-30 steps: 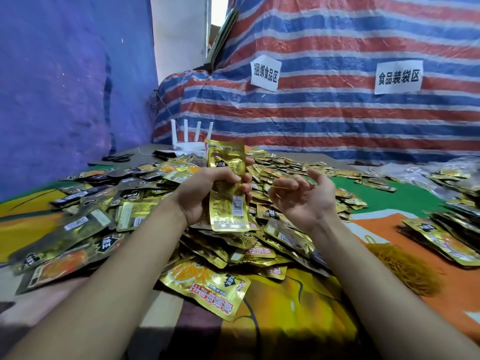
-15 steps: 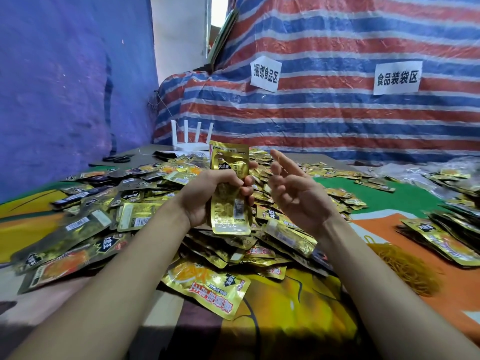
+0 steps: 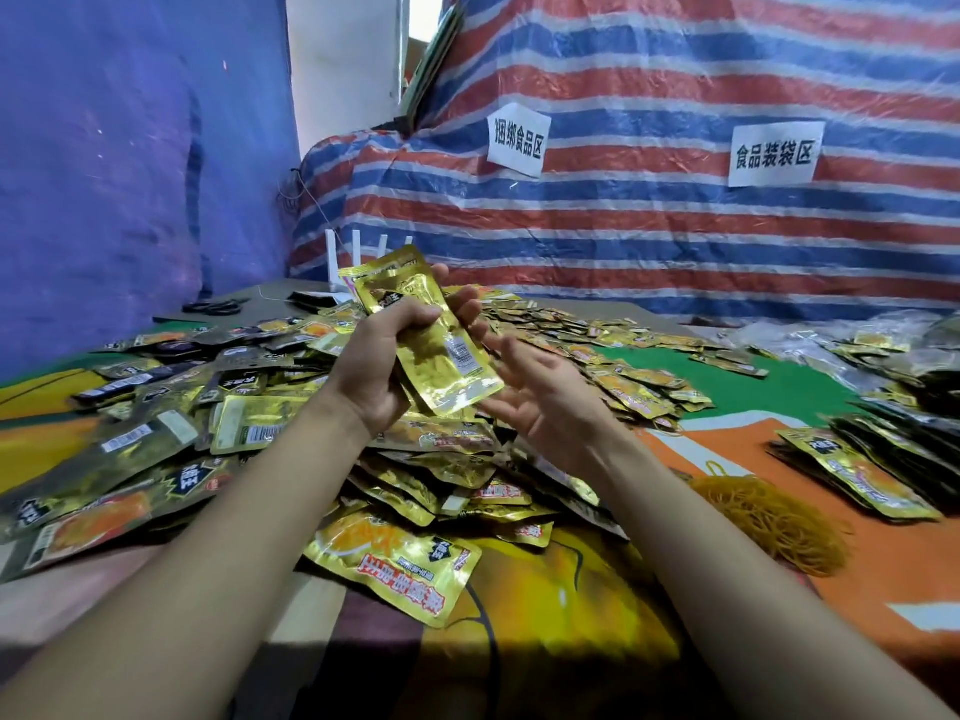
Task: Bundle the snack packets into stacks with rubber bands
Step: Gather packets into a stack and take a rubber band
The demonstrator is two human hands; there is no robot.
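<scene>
While the left hand [image 3: 379, 379] grips a stack of gold packets [image 3: 441, 350], the right hand [image 3: 545, 402] waits beside it with fingers slack; behind, one sign [image 3: 518, 140] reads 捆绑食品区, another sign [image 3: 774, 154] 食品装袋区.

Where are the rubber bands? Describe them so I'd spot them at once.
Find the table strewn with gold packets, then its orange patch on the right. There lie the rubber bands: a dull, stringy, yellow-brown heap, unlike the flat shiny packets around it.

Moderate indoor light, blown-out opening [image 3: 425, 23] up top. Glare on foil packets [image 3: 447, 366]. Shadow darkens the near table [image 3: 374, 657]. Fisheye stretches my forearms [image 3: 156, 589] at edges; whole frame slightly soft.
</scene>
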